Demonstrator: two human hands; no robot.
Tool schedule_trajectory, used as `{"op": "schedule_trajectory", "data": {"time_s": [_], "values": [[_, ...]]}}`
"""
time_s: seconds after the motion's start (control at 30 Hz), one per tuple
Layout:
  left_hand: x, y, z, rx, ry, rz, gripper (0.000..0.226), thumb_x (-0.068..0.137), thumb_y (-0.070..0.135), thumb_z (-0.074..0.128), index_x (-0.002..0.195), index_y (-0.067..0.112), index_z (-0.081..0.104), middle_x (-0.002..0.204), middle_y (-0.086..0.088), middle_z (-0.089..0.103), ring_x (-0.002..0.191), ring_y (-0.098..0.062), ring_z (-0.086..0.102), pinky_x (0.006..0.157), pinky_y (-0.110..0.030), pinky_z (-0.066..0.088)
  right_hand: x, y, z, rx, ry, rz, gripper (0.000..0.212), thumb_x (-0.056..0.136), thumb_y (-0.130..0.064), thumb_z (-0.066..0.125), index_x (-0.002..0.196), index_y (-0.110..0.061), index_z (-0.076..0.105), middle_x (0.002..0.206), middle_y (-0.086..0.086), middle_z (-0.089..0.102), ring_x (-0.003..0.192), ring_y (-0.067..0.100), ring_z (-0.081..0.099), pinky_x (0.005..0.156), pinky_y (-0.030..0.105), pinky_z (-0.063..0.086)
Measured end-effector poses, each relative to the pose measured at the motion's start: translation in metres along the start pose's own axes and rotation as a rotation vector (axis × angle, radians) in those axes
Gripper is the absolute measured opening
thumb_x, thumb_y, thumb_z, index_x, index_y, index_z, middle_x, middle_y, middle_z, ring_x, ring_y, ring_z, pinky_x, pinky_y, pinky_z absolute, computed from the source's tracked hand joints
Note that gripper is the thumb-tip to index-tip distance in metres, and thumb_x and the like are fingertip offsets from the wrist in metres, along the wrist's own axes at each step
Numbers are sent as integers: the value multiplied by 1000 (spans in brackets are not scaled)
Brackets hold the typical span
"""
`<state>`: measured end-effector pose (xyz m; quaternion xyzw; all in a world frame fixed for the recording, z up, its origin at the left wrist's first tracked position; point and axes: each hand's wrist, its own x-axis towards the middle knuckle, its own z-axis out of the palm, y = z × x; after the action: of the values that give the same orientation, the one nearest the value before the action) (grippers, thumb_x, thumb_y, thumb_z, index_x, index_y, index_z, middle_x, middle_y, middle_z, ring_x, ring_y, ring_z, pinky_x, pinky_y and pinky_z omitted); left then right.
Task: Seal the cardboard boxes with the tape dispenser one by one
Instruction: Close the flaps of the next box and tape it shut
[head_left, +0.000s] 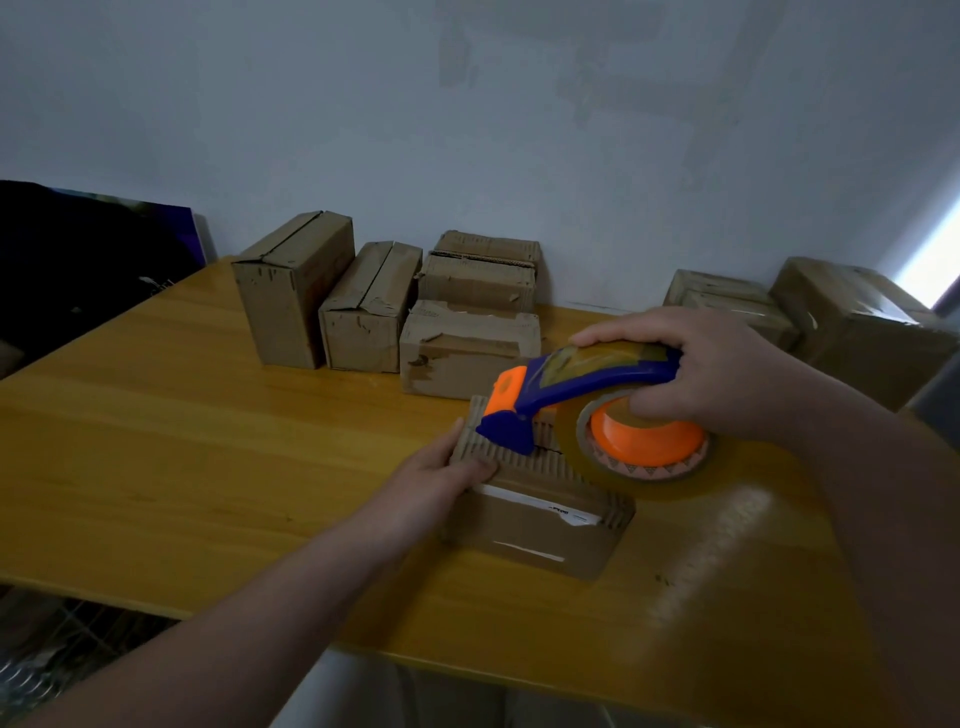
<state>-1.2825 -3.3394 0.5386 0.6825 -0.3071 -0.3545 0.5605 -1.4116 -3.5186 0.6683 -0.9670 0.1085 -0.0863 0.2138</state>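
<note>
Item 1, my right hand (711, 374): wrapped round the tape dispenser (582, 387), fingers over the top of its blue frame, thumb against the side of the tape roll (582, 460) by the orange hub (647, 441). A firm grip.

Item 2, tape dispenser: blue body, orange tip. Its front end rests on top of the near box (540, 530), towards that box's far left corner. The roll sits above the box's right part.

Item 3, near box: low, flat cardboard, lying on the yellow wooden table (208, 441) directly in front of me. It has a ribbed top and a white label strip on the side facing me.

Item 4, my left hand (431, 475): holds the left end of the near box, thumb laid on top along the near edge, fingers down the left side.

Item 5, back row against the wall (467, 130), left group: a tall box (291, 291), a narrower box (366, 312) just beside it, then a low box (462, 353) with another box (483, 270) behind it. The low box stands just behind the near box.

Item 6, right group: a flat box (727, 301) and a larger box (857, 322) beside it, both behind my right hand.

Item 7, a dark object (78, 260) past the table's left edge; I cannot tell what it is.
</note>
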Motion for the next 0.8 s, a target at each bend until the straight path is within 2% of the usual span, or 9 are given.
{"op": "schedule_trajectory", "data": {"time_s": [0.07,0.1,0.17,0.23,0.33,0.47,0.57,0.7,0.8], "values": [[-1,8,-6,93,-53,-29,33,95,27,52,126,36,48,114,15,59,104,-1,54,76,-10,44,1,0,1,0,14,-6,53,77,-11,69,113,-47,57,87,-18,57,66,-14,51,54,4,38],[1,13,-9,161,-69,-21,32,94,27,53,124,38,46,115,17,56,108,-3,53,77,-9,43,1,-1,2,-2,16,-8,52,77,-11,69,112,-47,56,86,-19,57,65,-14,51,53,4,38],[13,17,-16,342,-84,58,59,90,34,60,142,34,31,142,13,38,135,-14,34,104,-24,36,1,0,2,-4,15,2,51,76,-12,70,109,-48,54,83,-17,57,63,-13,52,50,4,38],[21,24,-18,484,-142,198,85,79,48,67,148,39,18,155,16,20,144,-15,14,117,-46,19,1,2,1,28,24,21,48,74,-12,71,106,-43,53,79,-10,60,59,-2,55,47,8,40],[30,29,-16,557,-236,321,64,72,51,71,124,61,36,123,43,39,128,-1,36,113,-49,29,0,5,0,50,29,32,47,73,-15,73,106,-41,52,84,-4,63,64,10,58,49,12,44],[38,26,-17,616,-201,362,71,63,62,73,125,51,43,128,18,45,119,-1,44,101,-41,45,-2,7,-3,97,21,26,44,72,-36,79,109,-42,55,92,-13,62,78,8,62,56,9,47],[39,26,-17,613,-216,330,72,62,63,73,126,49,43,129,17,45,119,-2,45,101,-40,46,-2,7,-3,174,23,16,50,62,-58,67,108,-41,56,95,-17,60,83,-4,58,58,6,46],[39,29,-19,671,-228,315,75,62,67,71,128,48,43,130,17,43,121,-5,44,102,-42,45,-7,12,-12,165,2,4,43,69,-50,73,109,-42,58,87,-18,58,72,-10,57,55,6,43],[41,29,-19,716,-241,327,72,62,68,70,127,49,44,129,19,43,121,-3,43,102,-41,44,-16,16,-19,153,-33,9,44,73,-41,76,112,-46,57,90,-19,59,74,-9,58,59,7,44]]}}
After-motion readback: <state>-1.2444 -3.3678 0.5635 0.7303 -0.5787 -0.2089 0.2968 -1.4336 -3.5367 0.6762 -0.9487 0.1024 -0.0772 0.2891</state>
